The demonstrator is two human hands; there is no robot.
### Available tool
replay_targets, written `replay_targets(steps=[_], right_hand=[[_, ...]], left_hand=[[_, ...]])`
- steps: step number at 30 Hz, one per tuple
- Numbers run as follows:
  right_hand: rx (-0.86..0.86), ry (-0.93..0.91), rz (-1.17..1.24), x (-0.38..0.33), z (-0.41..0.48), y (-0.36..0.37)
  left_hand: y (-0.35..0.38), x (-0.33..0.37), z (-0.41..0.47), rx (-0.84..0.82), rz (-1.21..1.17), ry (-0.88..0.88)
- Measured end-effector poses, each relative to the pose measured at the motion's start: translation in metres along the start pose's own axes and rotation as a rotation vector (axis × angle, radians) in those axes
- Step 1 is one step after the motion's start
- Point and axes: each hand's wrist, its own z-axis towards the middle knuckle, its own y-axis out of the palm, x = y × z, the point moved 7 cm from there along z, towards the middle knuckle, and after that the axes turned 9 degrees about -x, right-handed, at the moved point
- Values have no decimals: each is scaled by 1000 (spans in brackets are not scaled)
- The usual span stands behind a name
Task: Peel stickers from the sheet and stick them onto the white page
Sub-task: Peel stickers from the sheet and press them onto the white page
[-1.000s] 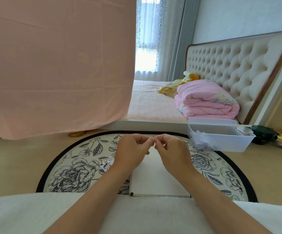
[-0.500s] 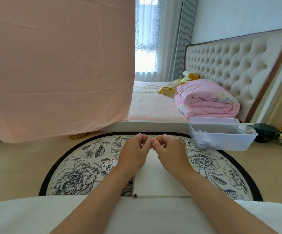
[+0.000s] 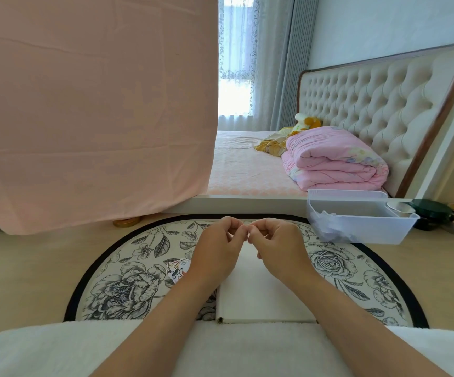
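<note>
The white page (image 3: 264, 295) lies on the round floral rug, its near edge against the white cloth on my lap. Above the page's far part, my left hand (image 3: 220, 246) and my right hand (image 3: 277, 246) are held knuckle to knuckle. Their curled fingertips pinch together at one spot on a tiny sticker that I can barely see. A colourful sticker sheet (image 3: 178, 269) lies on the rug just left of my left wrist, partly hidden by it.
A clear plastic bin (image 3: 356, 229) holding crumpled bits stands at the rug's (image 3: 128, 284) far right edge. Dark and gold jars (image 3: 432, 213) sit beyond it. A bed frame runs behind, and a pink cloth (image 3: 84, 104) hangs at left.
My two hands have drawn a little closer together, so their fingertips now meet. The page and the sticker sheet have not moved.
</note>
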Motion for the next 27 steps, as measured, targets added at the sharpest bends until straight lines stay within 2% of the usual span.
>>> replay_targets(steps=[4, 7, 9, 11, 15, 17, 27], right_hand=[[-32, 19, 28, 0, 0, -1], [-43, 64, 156, 2, -1, -3], [-60, 78, 216, 3, -3, -5], [-74, 64, 184, 3, -4, -8], [-52, -6, -92, 4, -3, -14], [-42, -25, -149, 2, -4, -14], [-61, -1, -76, 2, -7, -11]], left_hand=[[0, 2, 0, -20, 31, -6], [-7, 2, 1, 6, -93, 2], [-8, 2, 3, -46, -112, 11], [-6, 1, 6, -92, -107, 9], [-1, 2, 5, -117, -103, 30], [-2, 4, 5, -100, -73, 50], [4, 3, 2, -130, -109, 45]])
